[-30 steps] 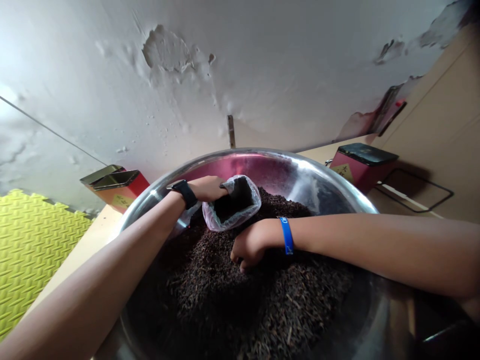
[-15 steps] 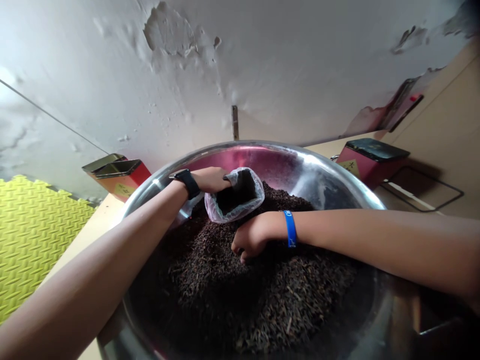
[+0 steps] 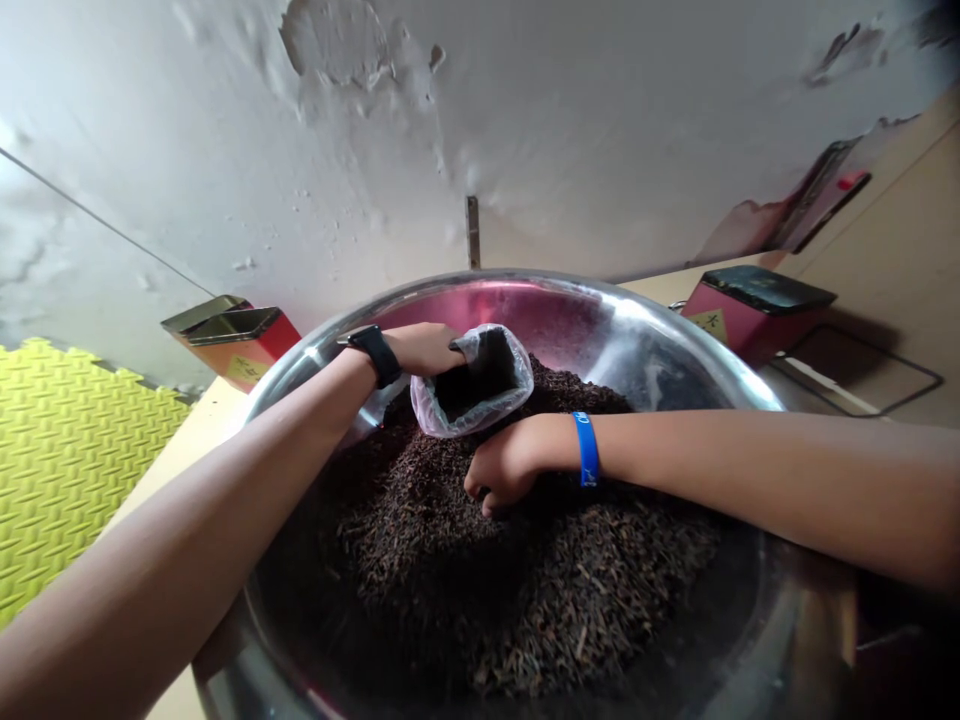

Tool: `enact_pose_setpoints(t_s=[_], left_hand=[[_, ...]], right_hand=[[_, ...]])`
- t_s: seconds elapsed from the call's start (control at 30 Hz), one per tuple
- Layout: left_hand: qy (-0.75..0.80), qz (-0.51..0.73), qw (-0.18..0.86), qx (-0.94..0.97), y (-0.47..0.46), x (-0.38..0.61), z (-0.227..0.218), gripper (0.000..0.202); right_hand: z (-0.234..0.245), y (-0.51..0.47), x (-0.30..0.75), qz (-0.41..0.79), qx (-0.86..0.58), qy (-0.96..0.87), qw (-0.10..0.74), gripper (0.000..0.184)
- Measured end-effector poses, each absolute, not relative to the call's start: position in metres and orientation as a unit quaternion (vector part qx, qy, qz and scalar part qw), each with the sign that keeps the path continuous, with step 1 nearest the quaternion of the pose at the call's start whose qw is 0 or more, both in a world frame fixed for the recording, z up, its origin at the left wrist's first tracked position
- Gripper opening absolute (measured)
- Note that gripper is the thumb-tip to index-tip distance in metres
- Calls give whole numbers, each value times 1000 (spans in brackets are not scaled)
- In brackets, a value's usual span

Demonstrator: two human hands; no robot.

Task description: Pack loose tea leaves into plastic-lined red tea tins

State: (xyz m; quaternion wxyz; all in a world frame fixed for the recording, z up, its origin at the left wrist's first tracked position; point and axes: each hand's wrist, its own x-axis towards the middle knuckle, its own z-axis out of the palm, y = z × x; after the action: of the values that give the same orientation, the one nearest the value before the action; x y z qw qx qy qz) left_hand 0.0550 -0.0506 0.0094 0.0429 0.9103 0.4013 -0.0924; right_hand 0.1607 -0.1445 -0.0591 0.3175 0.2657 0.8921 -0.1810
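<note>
the left hand (image 3: pixel 424 349), with a black watch (image 3: pixel 375 355) on its wrist, hooks its fingers (image 3: pixel 453 346) over the rim of a clear plastic bag (image 3: pixel 433 412), holding the mouth open. the bag sits tilted on a heap of dark, dry tea leaves (image 3: pixel 525 590) inside a big steel basin (image 3: pixel 525 272); how much is in it is hard to tell. the right hand (image 3: pixel 504 475), with a blue wristband (image 3: pixel 588 450), is curled just beside the bag, fingertips sunk in the leaves; whether they hold any is hidden. the bag looks thin, soft and light, so the rim seems the place to hold it. the leaves look loose and likely to spill. the basin sits on a counter (image 3: pixel 187 460).
</note>
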Motion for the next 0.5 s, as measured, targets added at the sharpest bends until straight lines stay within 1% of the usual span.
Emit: enact_pose_setpoints(t_s=[0.23,0.5], left_hand=[[403,-95,32,910,-50,55,9,41],[395,-76,69,913,-47,51,9,41]], right_hand=[[-58,-145,160,-180,268,891,320,38],[-61,-144,160,-193,274,887,316,36]])
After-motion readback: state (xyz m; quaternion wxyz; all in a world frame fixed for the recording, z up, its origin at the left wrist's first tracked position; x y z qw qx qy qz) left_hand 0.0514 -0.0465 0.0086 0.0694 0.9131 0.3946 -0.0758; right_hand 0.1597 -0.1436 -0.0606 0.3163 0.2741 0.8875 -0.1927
